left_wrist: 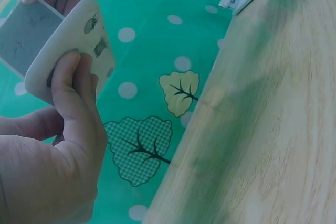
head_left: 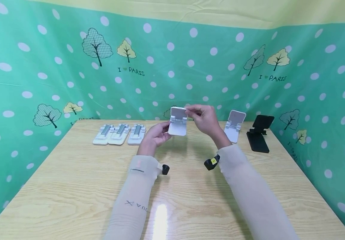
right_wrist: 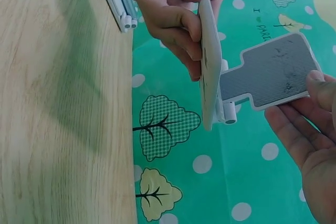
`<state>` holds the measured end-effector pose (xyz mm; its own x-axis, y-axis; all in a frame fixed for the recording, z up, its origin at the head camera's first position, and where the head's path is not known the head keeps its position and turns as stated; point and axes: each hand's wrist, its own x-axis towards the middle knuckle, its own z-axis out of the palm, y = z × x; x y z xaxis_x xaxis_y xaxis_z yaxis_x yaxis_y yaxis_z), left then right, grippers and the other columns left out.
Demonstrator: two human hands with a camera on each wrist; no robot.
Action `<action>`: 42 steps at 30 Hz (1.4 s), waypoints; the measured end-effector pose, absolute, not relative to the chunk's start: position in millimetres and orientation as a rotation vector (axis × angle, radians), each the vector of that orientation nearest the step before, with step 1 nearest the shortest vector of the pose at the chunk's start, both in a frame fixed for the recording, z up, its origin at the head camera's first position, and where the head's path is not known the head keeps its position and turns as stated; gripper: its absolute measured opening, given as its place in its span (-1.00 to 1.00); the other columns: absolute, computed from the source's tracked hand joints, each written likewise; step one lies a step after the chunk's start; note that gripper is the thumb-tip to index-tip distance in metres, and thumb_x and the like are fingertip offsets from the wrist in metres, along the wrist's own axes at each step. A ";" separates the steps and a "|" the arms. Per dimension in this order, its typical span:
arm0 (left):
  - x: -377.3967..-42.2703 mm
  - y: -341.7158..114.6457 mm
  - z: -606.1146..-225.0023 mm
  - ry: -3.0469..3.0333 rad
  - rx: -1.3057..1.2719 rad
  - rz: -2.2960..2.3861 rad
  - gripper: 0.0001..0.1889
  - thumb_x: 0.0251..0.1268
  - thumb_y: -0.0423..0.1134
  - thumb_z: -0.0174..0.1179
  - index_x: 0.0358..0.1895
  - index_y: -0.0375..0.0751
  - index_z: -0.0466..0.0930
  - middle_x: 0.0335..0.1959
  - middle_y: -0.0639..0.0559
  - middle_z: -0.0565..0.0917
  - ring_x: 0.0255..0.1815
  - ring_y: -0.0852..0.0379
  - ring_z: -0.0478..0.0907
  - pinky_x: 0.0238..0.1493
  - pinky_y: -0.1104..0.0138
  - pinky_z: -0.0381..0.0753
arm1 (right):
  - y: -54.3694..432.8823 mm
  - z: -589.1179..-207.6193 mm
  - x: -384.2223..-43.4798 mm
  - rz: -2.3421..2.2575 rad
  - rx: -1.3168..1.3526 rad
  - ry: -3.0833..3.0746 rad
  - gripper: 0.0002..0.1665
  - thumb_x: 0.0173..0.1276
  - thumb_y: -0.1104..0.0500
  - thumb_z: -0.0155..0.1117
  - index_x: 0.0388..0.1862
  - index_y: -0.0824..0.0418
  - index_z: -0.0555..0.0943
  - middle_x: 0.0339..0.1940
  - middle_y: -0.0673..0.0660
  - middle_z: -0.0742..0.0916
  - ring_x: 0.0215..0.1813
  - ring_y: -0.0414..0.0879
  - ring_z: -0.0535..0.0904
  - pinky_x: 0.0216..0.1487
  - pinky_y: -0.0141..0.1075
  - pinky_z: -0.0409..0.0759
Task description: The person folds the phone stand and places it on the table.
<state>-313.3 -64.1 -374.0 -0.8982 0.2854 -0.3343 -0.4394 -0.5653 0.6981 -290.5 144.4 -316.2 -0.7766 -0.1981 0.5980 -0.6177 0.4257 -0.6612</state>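
A white folding phone stand [head_left: 177,127] is held above the table between both hands, its plate unfolded from its base. My left hand [head_left: 156,135] grips the base from the left side; in the left wrist view its fingers [left_wrist: 67,72] lie on the base's underside, which has dark pads. With thumb and fingers my right hand [head_left: 203,118] pinches the outer edge of the plate. The right wrist view shows the plate's grey pad [right_wrist: 273,69] and the hinge [right_wrist: 229,113] joining it to the base.
Three folded white phone stands [head_left: 136,134] lie at the back left of the wooden table [head_left: 79,186]. At the back right stand an unfolded white phone stand [head_left: 233,128] and an unfolded black one [head_left: 257,138]. A green dotted cloth [head_left: 190,75] hangs behind the table.
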 end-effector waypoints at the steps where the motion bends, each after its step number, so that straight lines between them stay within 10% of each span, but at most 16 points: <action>1: -313.4 -64.3 -373.9 1.165 -0.259 2.452 -0.58 0.59 -0.32 0.06 0.40 -0.39 0.37 0.35 -0.27 0.51 0.24 -0.11 0.58 0.01 0.28 0.76 | 144.7 -317.0 -289.7 1.307 0.700 -2.254 -0.86 0.41 0.29 0.39 -0.11 0.27 0.80 -0.09 0.21 0.82 -0.34 -0.04 0.73 -0.55 -0.42 0.51; 12: -316.3 -66.2 -374.9 1.051 -0.329 2.500 -0.58 0.60 -0.33 0.05 0.40 -0.37 0.35 0.40 -0.30 0.44 0.42 -0.15 0.44 0.05 0.30 0.74 | 144.6 -329.6 -287.9 1.303 0.832 -2.291 -0.86 0.37 0.36 0.40 -0.12 0.37 0.78 -0.18 0.22 0.83 -0.53 -0.03 0.56 -0.61 -0.43 0.44; 42: -317.2 -68.4 -375.9 0.876 -0.363 2.504 -0.56 0.59 -0.33 0.08 0.41 -0.39 0.34 0.41 -0.31 0.43 0.44 -0.14 0.43 0.08 0.27 0.73 | 147.5 -331.6 -283.8 1.358 0.957 -2.318 -0.88 0.35 0.39 0.41 -0.15 0.38 0.77 -0.11 0.25 0.81 -0.06 0.08 0.76 -0.06 -0.33 0.77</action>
